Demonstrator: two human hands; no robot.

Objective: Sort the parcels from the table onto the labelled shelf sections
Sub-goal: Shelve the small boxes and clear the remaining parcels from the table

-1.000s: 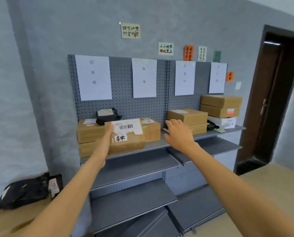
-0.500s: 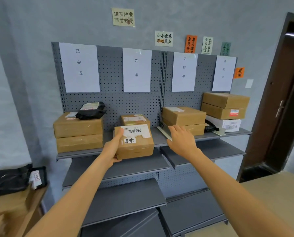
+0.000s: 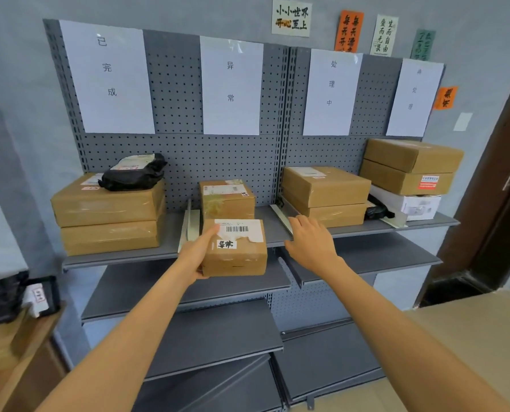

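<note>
— Parcel first: where is the small brown parcel (image 3: 235,251)?

— At the front edge of the top shelf (image 3: 114,258), under the second paper sign (image 3: 231,84). Whether its base rests on the shelf or hangs just before the edge, I cannot tell. The left hand (image 3: 196,255) grips its left side, thumb on top beside the barcode label, fingers (image 3: 201,272) curled under the bottom corner.

— And the other hand?

— The right hand (image 3: 308,243) holds nothing. Its fingers are straight and spread, palm down, just right of the parcel and apart from it, over the front edge of the shelf by a pale divider strip (image 3: 282,217).

— What is nearest to us?

— A bench (image 3: 470,331) at lower right, and at the far left edge a black bagged parcel (image 3: 13,298) on a wooden surface.

— Behind the held parcel?

— Another small taped box (image 3: 226,199), nearer the pegboard (image 3: 182,162). A second divider strip (image 3: 190,226) stands to its left.

— The left end of the shelf?

— Two flat brown boxes (image 3: 108,215) stacked, with a black mailer bag (image 3: 133,172) on top.

— The right side?

— Two boxes stacked (image 3: 325,194) beside the right hand, a small black packet (image 3: 377,209) lying past them, then at the right end a white box (image 3: 411,203) carrying two brown boxes (image 3: 411,166).

— On the back wall?

— Four white sheets hang on the pegboard, with small coloured notes (image 3: 349,31) on the wall above.
</note>
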